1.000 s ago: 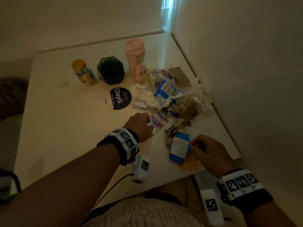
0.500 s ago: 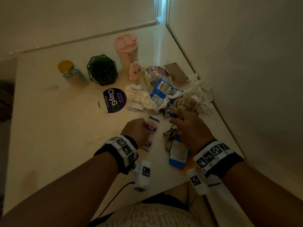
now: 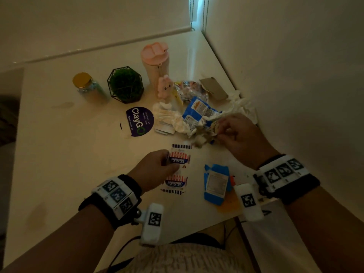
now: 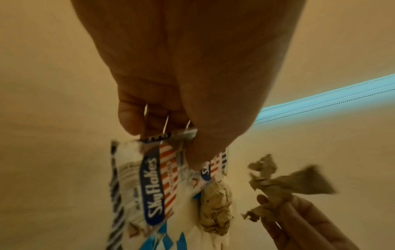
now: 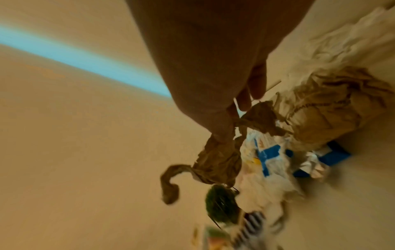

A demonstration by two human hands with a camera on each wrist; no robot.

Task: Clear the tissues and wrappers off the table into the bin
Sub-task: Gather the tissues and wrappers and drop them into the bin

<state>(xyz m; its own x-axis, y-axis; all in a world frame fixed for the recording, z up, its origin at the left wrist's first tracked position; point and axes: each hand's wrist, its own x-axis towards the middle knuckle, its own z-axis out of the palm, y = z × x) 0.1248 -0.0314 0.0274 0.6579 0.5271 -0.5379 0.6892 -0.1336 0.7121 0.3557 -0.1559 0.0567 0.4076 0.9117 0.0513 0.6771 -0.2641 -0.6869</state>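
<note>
My left hand pinches a red-striped SkyFlakes wrapper just above the table; the left wrist view shows thumb and fingers closed on the wrapper's top edge. A like image lies below it on the glossy table; I cannot tell if it is a second wrapper or a reflection. My right hand pinches crumpled brown paper at the near edge of the litter pile. The pile holds a blue-white wrapper, white tissues and a foil wrapper. A flat blue packet lies near the front edge.
A pink tumbler, a green plant in a wire frame, a gold-lidded jar and a pink bunny toy stand at the back. A round ClayGo sticker lies mid-table. The wall closes the right side. No bin is in view.
My right hand left the blue packet at the front edge, went forward to the pile and took hold of the brown paper. My left hand has lifted the SkyFlakes wrapper slightly.
</note>
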